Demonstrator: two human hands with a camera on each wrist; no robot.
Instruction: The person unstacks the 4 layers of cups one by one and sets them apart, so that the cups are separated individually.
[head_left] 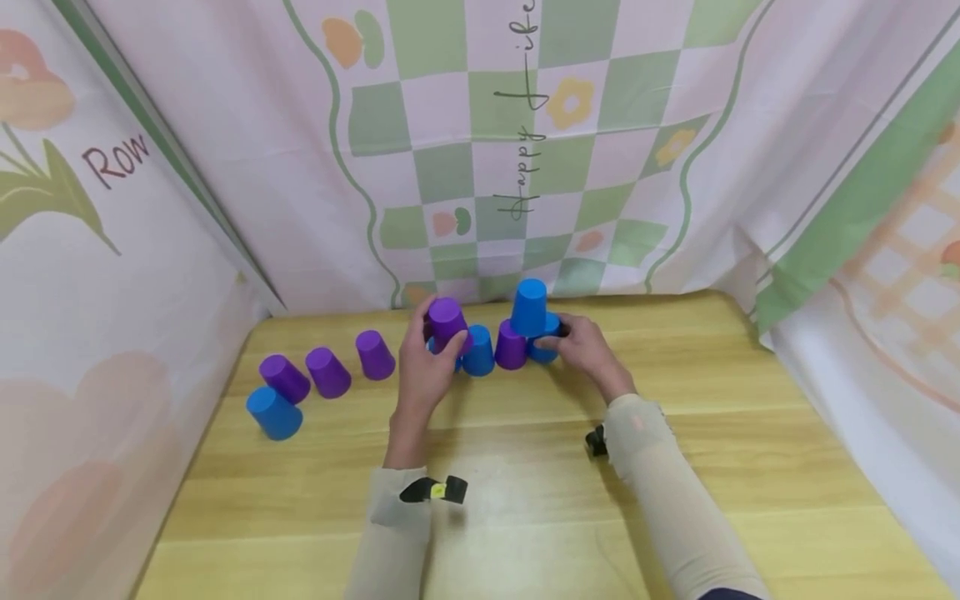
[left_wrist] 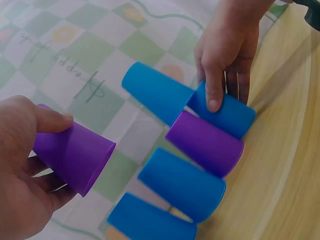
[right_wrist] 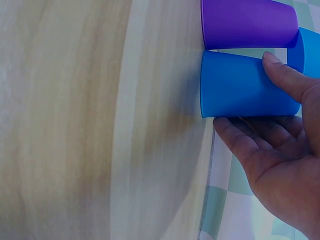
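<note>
A yellowish wood-grain worktop [head_left: 517, 467] lies before white fabric hangings [head_left: 292, 167] with green checks. The left grip [head_left: 420, 375] holds an inverted, tapered purple plastic cup [head_left: 447, 315] between thumb and fingers, clear of two blue cups [head_left: 478, 352] beneath it. The right grip [head_left: 592, 350] holds a tapered blue plastic cup [right_wrist: 245, 85] standing on the worktop (an upper blue cup [head_left: 529, 307] straddles it and a purple neighbour [head_left: 511, 347]).

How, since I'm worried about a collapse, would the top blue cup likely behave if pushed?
The top blue cup would probably tip or slide off, as it perches across the purple cup and the blue cup below. Its smooth, tapered sides may feel slippery. It likely stays fairly stiff: its outline looks even and undented.
</note>
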